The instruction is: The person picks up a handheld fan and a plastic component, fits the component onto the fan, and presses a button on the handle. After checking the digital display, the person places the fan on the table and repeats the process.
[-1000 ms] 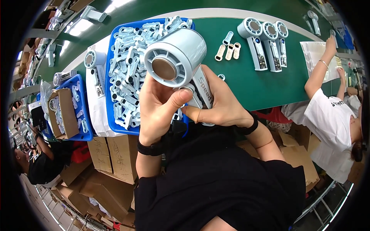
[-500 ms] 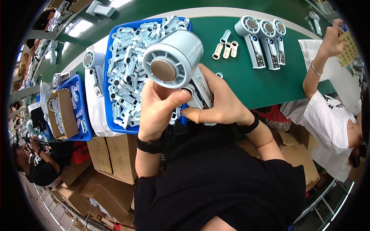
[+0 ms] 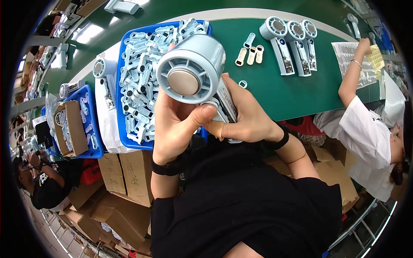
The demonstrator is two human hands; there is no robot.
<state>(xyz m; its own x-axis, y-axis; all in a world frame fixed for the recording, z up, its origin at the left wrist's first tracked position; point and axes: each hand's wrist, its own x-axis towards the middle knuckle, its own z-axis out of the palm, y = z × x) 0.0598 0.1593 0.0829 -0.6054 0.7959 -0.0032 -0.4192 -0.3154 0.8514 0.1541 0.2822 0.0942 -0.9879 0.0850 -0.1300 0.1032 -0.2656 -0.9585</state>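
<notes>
Left hand (image 3: pixel 172 129) and right hand (image 3: pixel 251 114) grip a handheld fan (image 3: pixel 200 56); thumbs (image 3: pixel 203 114) seemingly seat its cover (image 3: pixel 221 113) between them; next wants even pressure.

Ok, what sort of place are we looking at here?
Probably an assembly workshop for small appliances: a blue bin heaped with small pale-blue parts, three matching fan-like devices grouped on a green table, and a co-worker reaching over it.

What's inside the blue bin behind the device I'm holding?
The blue bin holds heaped small pale parts, hiding its floor. Your left hand and the device cover part of the bin.
</notes>
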